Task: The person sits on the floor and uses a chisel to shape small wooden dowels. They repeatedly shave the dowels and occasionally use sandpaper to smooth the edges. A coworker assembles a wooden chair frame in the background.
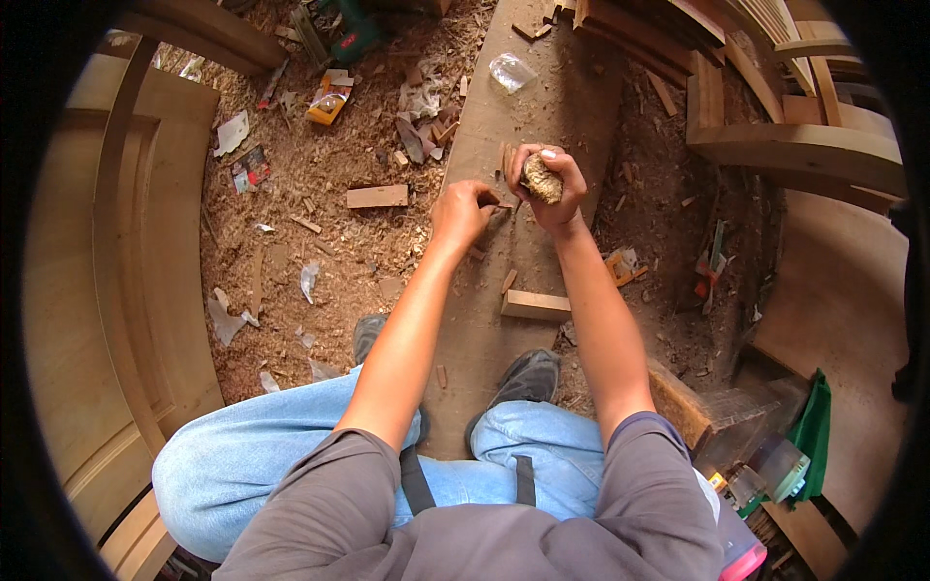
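Note:
My right hand (554,189) is closed around a tool with a rough, frayed, straw-coloured top (542,176), held upright over a long wooden board (518,87); its lower end is mostly hidden. Just left of it, my left hand (465,215) pinches a small, thin brown piece (496,205) low over the board, too small to make out clearly. Small offcuts lie near both hands, and a pale wooden block (536,305) rests across the board between my forearms. A clear crumpled plastic piece (511,73) lies farther up the board.
Shavings and scraps (281,310) cover the floor. Wooden panels (145,290) stand at left, stacked timber frames (794,140) at upper right. A green power tool (349,39) and a yellow pack (329,102) lie at the top. My shoes (523,378) are on or beside the board.

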`<state>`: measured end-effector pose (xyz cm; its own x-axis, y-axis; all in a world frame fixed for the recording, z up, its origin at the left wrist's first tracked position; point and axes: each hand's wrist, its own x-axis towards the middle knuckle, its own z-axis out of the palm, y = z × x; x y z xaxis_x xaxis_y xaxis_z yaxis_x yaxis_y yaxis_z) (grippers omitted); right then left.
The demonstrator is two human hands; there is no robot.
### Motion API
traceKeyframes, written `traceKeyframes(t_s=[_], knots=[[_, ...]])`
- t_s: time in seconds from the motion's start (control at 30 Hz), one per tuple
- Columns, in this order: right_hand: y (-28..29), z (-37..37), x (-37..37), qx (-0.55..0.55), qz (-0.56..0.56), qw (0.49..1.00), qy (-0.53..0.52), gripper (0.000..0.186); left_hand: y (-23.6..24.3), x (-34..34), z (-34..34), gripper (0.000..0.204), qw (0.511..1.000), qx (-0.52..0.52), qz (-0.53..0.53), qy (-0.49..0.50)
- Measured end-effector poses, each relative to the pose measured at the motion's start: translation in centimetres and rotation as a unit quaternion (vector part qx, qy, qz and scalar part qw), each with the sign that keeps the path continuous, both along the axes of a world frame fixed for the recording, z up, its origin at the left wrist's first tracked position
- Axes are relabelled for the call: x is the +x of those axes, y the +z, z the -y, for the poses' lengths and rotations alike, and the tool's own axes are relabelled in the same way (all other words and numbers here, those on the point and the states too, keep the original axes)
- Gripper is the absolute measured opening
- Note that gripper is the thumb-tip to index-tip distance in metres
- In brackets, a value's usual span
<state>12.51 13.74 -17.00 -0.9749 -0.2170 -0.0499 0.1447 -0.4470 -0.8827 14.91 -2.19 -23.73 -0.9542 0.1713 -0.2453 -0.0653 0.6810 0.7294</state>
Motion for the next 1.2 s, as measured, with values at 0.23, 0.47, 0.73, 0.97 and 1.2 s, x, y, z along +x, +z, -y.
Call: traceKeyframes(t_s=[0.23, 0.47, 0.73, 0.97, 1.2], knots=[[0.0, 0.1, -0.1, -0.046, -0.012, 0.999, 0.021, 0.046, 0.7, -0.2, -0.1, 0.018, 0.999, 0.006, 0.043, 0.007], [0.0, 0.3, 0.0, -0.053, -0.018, 0.998, 0.011, 0.050, 0.9, -0.3, 0.0, 0.019, 0.999, -0.002, 0.034, -0.001], [0.5, 0.9, 0.1, 0.051, -0.005, 0.998, 0.032, 0.049, 1.3, -0.5, -0.1, 0.022, 0.998, -0.027, 0.050, -0.003], [-0.3, 1.1, 0.6, 0.038, -0.002, 0.999, 0.027, 0.048, 1.1, -0.4, 0.1, 0.025, 0.999, -0.005, 0.042, 0.004], [-0.8, 1.3, 0.8, 0.011, -0.032, 0.999, 0.003, 0.049, 2.1, -0.3, -0.2, 0.021, 0.999, -0.034, 0.037, 0.006]])
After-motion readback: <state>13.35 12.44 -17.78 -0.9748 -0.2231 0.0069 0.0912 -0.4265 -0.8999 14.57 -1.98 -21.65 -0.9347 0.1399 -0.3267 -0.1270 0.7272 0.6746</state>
